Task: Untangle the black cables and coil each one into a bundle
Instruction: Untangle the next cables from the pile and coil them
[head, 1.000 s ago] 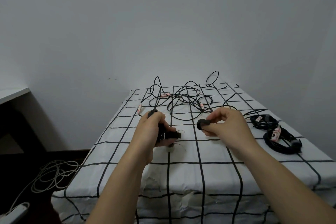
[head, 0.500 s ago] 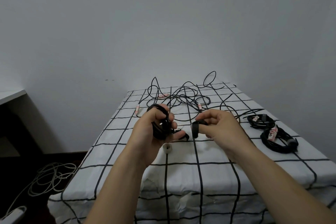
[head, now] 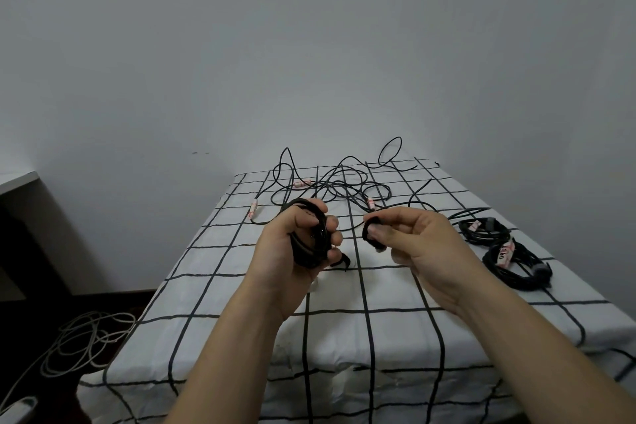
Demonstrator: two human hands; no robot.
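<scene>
My left hand (head: 296,244) grips a coiled black cable bundle (head: 309,244) above the table, fingers curled round the loops. My right hand (head: 413,237) pinches a short black strap (head: 370,232) between thumb and fingers, a little to the right of the bundle. A tangle of loose black cables (head: 344,186) with pink-tagged ends lies at the far end of the table. Two coiled black bundles (head: 512,262) with tags lie at the right side.
The table is covered by a white cloth with a black grid (head: 344,320). A pale cable heap (head: 86,341) lies on the dark floor at the left. A white shelf edge (head: 17,179) juts in at the far left. A grey wall stands behind.
My left hand has lifted and turned palm-up with the coiled bundle. My right hand has come closer to it, still holding the black strap.
</scene>
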